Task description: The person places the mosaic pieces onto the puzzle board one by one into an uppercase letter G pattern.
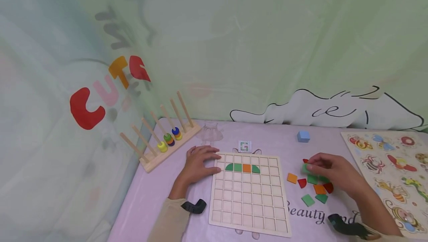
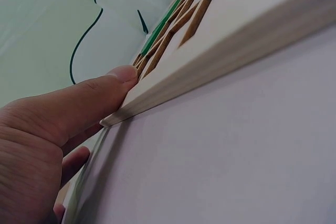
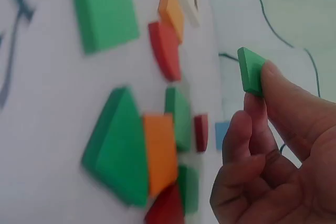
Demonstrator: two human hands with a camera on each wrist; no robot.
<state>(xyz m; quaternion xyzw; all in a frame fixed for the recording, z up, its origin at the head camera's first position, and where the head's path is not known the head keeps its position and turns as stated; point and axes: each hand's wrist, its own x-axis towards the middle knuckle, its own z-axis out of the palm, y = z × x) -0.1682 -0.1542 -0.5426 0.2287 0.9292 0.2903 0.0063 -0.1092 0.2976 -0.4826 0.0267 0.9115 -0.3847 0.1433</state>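
My right hand (image 1: 334, 169) pinches a green square tile (image 3: 251, 72) between thumb and fingertip, held over the loose tiles to the right of the board. My left hand (image 1: 200, 163) rests at the upper left edge of the wooden grid board (image 1: 247, 206); its thumb (image 2: 123, 74) touches the rim. A row in the board's upper part holds a green quarter-round tile (image 1: 229, 167), a green square (image 1: 237, 167), an orange square (image 1: 246, 168) and another green quarter-round (image 1: 255, 169). Behind the board lies a small pattern card (image 1: 245, 146) with a green shape on it.
Loose orange (image 1: 292, 178), red (image 1: 302, 183) and green tiles (image 1: 308, 200) lie between board and right hand. A blue block (image 1: 303, 136) sits behind them. A wooden peg rack (image 1: 170, 149) with beads stands back left; an insect puzzle board (image 1: 394, 175) lies far right.
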